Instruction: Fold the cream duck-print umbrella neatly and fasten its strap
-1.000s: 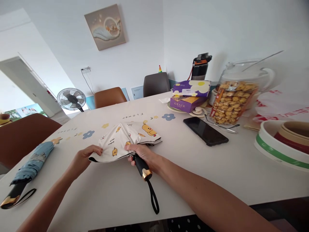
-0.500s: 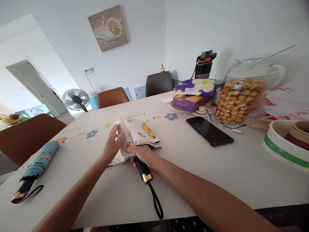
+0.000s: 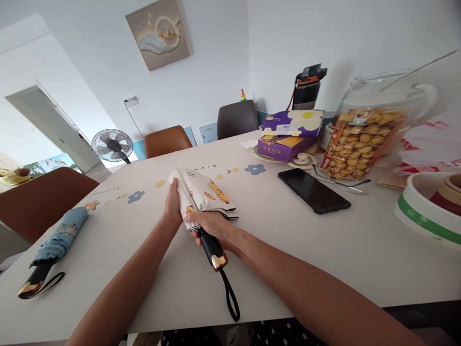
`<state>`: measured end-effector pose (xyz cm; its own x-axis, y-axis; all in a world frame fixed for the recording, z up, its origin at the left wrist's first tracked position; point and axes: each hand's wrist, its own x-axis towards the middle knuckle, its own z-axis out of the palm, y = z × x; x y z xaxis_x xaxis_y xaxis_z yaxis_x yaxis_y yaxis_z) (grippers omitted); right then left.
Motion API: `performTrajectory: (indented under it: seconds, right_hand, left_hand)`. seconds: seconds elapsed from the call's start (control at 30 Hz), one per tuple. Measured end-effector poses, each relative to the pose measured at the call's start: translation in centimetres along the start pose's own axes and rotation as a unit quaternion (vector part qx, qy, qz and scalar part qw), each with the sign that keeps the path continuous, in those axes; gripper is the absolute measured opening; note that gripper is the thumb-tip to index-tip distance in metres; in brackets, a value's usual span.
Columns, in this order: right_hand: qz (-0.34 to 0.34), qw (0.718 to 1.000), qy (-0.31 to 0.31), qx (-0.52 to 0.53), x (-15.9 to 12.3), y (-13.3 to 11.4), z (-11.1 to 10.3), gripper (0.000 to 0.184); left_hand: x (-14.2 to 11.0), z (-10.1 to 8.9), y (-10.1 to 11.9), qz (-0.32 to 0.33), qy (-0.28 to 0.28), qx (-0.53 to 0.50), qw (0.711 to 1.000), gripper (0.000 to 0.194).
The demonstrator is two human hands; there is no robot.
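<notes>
A folding umbrella with white cloth [image 3: 201, 192] printed with yellow cartoon chicks lies before me, its loose folds partly spread to the right. My right hand [image 3: 211, 226] grips it where the cloth meets the black handle [image 3: 212, 247], which has a gold end and a black wrist strap [image 3: 230, 298]. Against the left side of the cloth, my left hand [image 3: 174, 204] is wrapped round the folds; its fingertips are hidden behind them. Off to the left rests a second umbrella [image 3: 61, 238], blue, furled, with a black and gold handle.
On the right of the white table [image 3: 281, 269] lie a black phone [image 3: 313, 191], glasses [image 3: 345, 182], and a roll of tape [image 3: 428, 211]. Behind them stand purple boxes [image 3: 284, 146], a snack jar [image 3: 360, 144], a glass pitcher [image 3: 399, 91] and a bottle [image 3: 308, 89].
My left hand has gone from lying open on the cloth to wrapping its left side, drawing the folds inward. The right hand keeps its grip. The view has shifted slightly.
</notes>
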<state>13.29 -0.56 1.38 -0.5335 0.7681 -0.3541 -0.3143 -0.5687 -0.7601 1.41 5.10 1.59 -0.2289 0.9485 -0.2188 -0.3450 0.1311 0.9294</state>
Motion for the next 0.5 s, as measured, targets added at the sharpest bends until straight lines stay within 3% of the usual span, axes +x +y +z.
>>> performTrajectory:
  seconds: [0.17,0.27,0.33,0.4,0.43,0.5]
  right_hand:
    - [-0.007,0.999,-0.039,0.023,0.2,0.3,-0.2,0.024]
    - [-0.039,0.998,-0.034,0.032,0.0,0.2,-0.1,0.022]
    - [-0.06,0.998,-0.014,0.031,-0.2,0.0,0.1,0.021]
    - [-0.071,0.997,0.011,0.018,-0.2,-0.2,0.2,0.019]
    - [-0.073,0.997,0.022,0.009,-0.2,-0.3,0.2,0.018]
    - [-0.078,0.996,0.034,-0.011,-0.1,-0.3,0.1,0.018]
  left_hand:
    - [-0.7,0.0,0.3,-0.017,-0.088,-0.055,0.994,0.054]
    - [-1.3,-0.2,0.4,0.026,-0.03,0.017,0.999,0.05]
    - [-1.9,0.0,0.4,0.113,0.052,0.1,0.987,0.039]
    - [-2.8,0.4,0.4,0.194,0.095,0.161,0.963,0.029]
    - [-3.2,0.6,0.3,0.211,0.088,0.174,0.958,0.027]
    - [-3.8,1.1,0.2,0.185,0.031,0.166,0.968,0.029]
